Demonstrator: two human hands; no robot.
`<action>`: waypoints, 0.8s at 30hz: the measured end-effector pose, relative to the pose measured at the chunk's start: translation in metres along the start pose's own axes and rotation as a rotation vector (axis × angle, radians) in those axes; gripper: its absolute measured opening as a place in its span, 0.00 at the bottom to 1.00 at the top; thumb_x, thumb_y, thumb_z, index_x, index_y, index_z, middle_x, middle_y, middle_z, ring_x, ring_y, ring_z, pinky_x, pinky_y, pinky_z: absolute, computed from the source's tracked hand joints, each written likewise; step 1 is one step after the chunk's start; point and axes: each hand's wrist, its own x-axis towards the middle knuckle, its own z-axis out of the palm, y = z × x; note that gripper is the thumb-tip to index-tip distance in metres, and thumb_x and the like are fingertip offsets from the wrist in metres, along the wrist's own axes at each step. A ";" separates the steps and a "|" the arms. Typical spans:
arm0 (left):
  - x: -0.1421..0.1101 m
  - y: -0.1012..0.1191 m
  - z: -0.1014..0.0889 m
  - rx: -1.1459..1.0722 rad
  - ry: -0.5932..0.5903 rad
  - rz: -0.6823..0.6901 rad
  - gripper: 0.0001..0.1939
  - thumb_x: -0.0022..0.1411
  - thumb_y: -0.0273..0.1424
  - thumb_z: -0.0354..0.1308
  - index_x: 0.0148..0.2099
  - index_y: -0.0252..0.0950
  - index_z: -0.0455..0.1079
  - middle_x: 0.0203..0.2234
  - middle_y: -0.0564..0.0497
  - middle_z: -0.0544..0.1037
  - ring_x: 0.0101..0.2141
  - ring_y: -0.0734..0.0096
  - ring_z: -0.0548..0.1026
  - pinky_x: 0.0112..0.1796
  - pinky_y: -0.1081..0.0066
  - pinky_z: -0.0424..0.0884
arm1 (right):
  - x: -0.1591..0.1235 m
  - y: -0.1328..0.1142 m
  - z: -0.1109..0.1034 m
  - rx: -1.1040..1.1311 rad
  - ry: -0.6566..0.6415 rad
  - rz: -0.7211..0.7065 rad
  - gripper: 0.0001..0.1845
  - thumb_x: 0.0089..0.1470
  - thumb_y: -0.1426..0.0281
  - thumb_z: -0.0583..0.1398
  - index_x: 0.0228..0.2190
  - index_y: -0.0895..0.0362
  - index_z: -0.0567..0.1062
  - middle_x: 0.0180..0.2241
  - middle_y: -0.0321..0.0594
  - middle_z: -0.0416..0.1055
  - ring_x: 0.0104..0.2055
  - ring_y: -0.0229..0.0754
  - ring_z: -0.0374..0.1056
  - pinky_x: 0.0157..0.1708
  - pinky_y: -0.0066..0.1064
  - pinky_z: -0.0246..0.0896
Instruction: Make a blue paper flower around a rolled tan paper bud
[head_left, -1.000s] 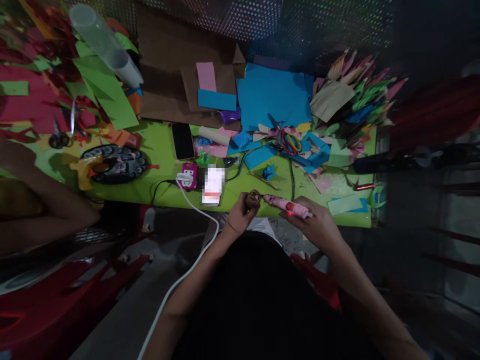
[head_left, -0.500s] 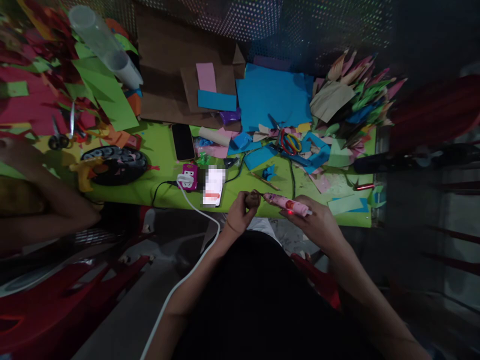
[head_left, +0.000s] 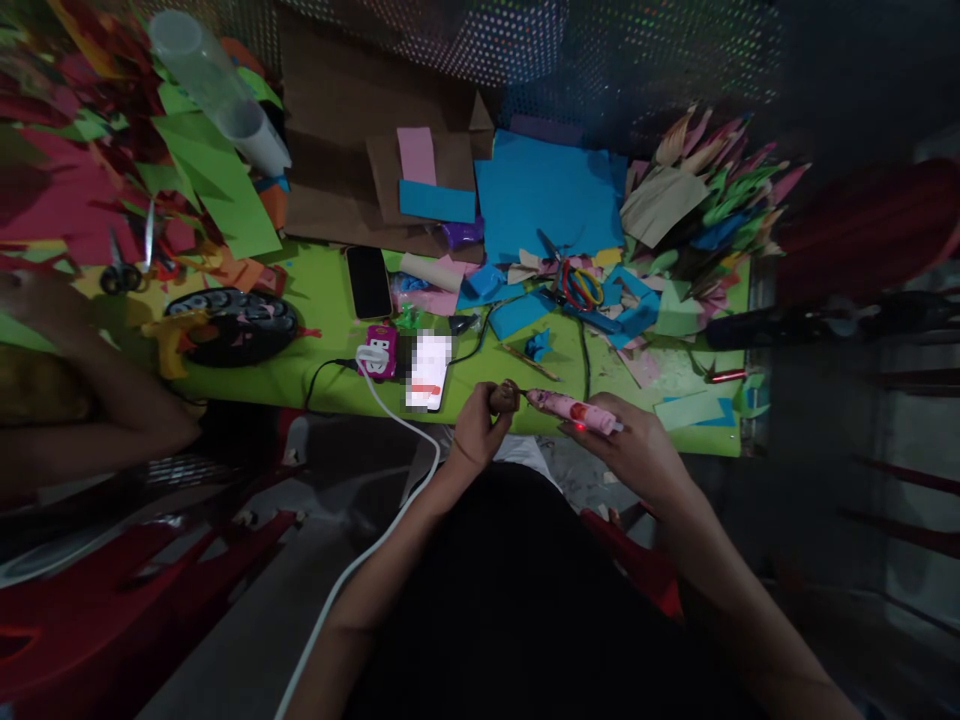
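My right hand (head_left: 626,440) is wrapped round a pink glue gun (head_left: 571,410) with a small red light glowing on its underside. Its dark nozzle points left, at a small brown piece (head_left: 507,392), perhaps paper, pinched in the fingers of my left hand (head_left: 480,425). Whether the nozzle touches the piece I cannot tell. Both hands are over the near edge of the green table (head_left: 360,400). Just beyond them lie a thin stick (head_left: 531,362) and a small blue paper shape (head_left: 538,345).
A lit phone (head_left: 430,372), a pink power socket (head_left: 381,352) with a white cable and a dark phone (head_left: 369,283) lie to the left. Scissors (head_left: 581,285) rest among blue scraps. Paper flowers (head_left: 720,190) stand back right. Another person's arm (head_left: 90,370) is at far left.
Almost nothing differs. The view has shifted very slightly; both hands keep the same hold, with the nozzle still beside the brown piece.
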 end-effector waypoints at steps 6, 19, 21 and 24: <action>-0.003 0.004 -0.001 0.019 -0.016 0.002 0.10 0.61 0.31 0.56 0.45 0.38 0.61 0.33 0.52 0.72 0.33 0.68 0.71 0.36 0.68 0.67 | -0.004 0.000 -0.001 0.028 -0.035 0.020 0.19 0.62 0.51 0.55 0.29 0.53 0.69 0.26 0.39 0.72 0.28 0.42 0.70 0.28 0.31 0.60; -0.003 0.000 0.003 -0.046 -0.003 -0.034 0.10 0.60 0.32 0.56 0.44 0.39 0.61 0.34 0.51 0.72 0.34 0.67 0.72 0.38 0.66 0.68 | -0.003 0.004 0.001 -0.002 -0.014 -0.018 0.20 0.63 0.52 0.55 0.29 0.53 0.71 0.27 0.40 0.72 0.29 0.42 0.70 0.29 0.31 0.60; -0.003 0.001 0.003 -0.045 -0.002 -0.036 0.10 0.60 0.33 0.56 0.44 0.39 0.61 0.33 0.51 0.72 0.34 0.67 0.72 0.38 0.66 0.68 | 0.000 0.004 0.001 -0.019 -0.002 -0.014 0.20 0.62 0.51 0.55 0.28 0.53 0.71 0.27 0.40 0.72 0.30 0.43 0.70 0.30 0.32 0.61; -0.003 0.002 0.003 -0.045 -0.008 -0.047 0.10 0.61 0.33 0.57 0.44 0.39 0.62 0.32 0.52 0.72 0.33 0.68 0.72 0.37 0.67 0.67 | 0.004 0.004 0.000 -0.034 -0.006 -0.004 0.21 0.62 0.51 0.55 0.28 0.53 0.71 0.27 0.41 0.72 0.29 0.44 0.70 0.30 0.33 0.61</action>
